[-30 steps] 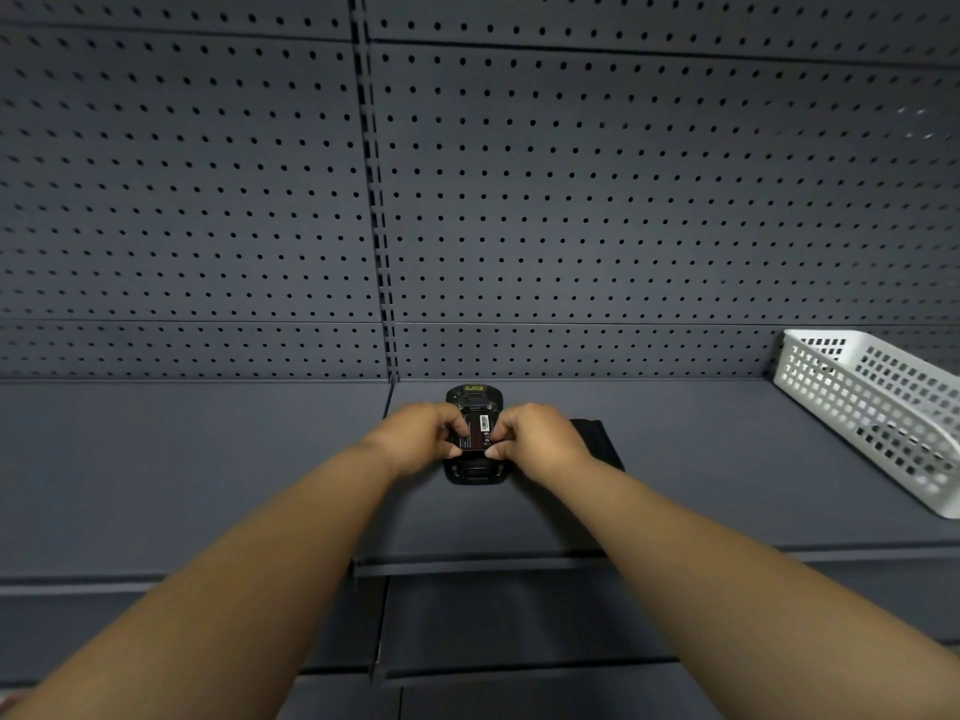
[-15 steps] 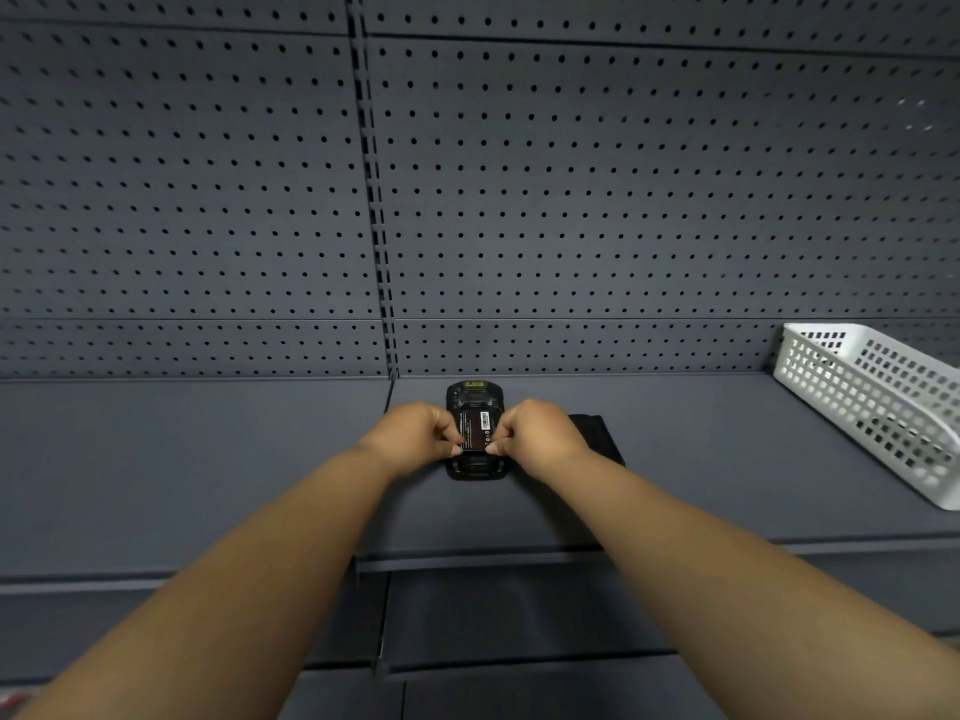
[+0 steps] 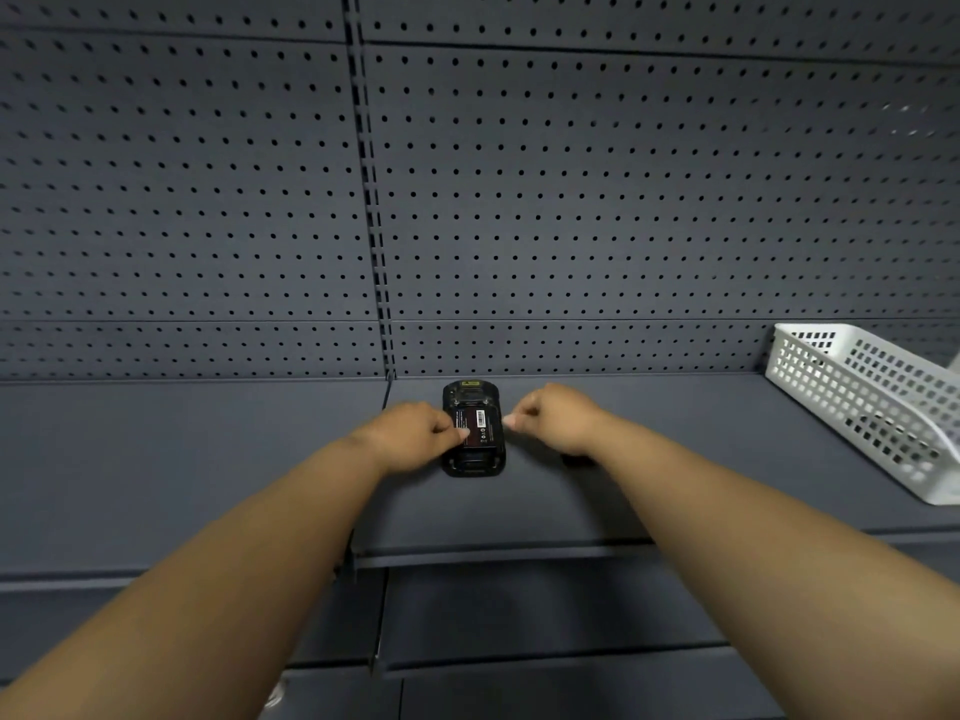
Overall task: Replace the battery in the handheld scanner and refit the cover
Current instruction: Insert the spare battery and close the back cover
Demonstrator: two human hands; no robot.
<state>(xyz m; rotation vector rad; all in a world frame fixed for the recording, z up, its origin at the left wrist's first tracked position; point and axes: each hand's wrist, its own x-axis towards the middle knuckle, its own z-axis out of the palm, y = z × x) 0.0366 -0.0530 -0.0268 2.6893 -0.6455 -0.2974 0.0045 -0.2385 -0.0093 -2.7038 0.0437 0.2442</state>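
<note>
Head view: grey shelf (image 3: 208,459), pegboard wall (image 3: 623,200).

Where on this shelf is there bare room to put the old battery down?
Bare shelf left of the left hand, and between the right hand and the basket. Crowded around the scanner, where a dark item lies under the right wrist.

You have one handheld scanner (image 3: 472,428) lying on the shelf (image 3: 208,459), with one battery (image 3: 477,426) sitting in its open back. You have two hands in view: one left hand (image 3: 413,433) and one right hand (image 3: 558,415). One white perforated basket (image 3: 862,402) stands at the right. One dark flat piece (image 3: 577,459) shows beneath your right wrist.
</note>
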